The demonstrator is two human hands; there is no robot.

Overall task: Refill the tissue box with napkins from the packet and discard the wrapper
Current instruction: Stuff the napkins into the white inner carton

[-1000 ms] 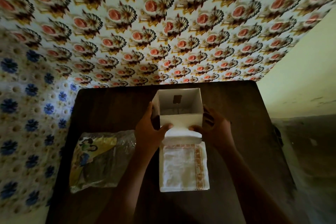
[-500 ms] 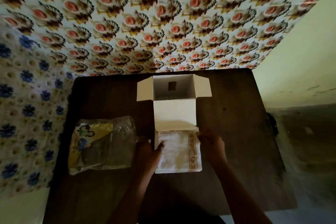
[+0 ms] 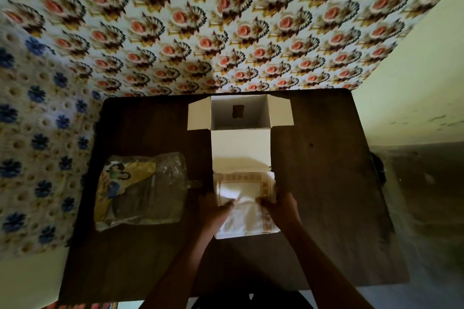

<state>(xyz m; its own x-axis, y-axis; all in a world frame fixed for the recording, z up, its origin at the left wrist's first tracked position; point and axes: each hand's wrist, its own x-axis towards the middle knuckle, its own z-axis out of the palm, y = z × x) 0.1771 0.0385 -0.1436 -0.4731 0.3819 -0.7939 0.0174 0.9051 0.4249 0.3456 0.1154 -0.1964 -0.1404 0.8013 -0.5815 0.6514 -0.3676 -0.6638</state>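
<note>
- The napkins (image 3: 247, 204) are a white stack with a brown-and-gold border. They lie on the dark table (image 3: 326, 195), near the front, right in the middle.
- The top napkin is crumpled and lifted a bit where the two hands meet.
- The left hand (image 3: 213, 211) is on the left side of the stack. Its thumb and fingers are pinched on the top napkin.
- The right hand (image 3: 281, 207) is on the right side of the stack. Its fingers are closed on the edge of the napkin too.
- The tissue box (image 3: 240, 130) is white and open. It sits just behind the napkins, farther from the person. Its two side flaps stick out left and right, and its front flap hangs down toward the stack and touches it.
- There is a small dark hole in the far inside wall of the box.
- The wrapper (image 3: 141, 190) is a crinkly clear plastic packet with yellow and blue print. It lies flat on the table to the left of the napkins, not touching them.
- Behind the table hangs a cloth with pink flowers (image 3: 226, 20). A blue flower cloth (image 3: 37, 133) is on the left.
</note>
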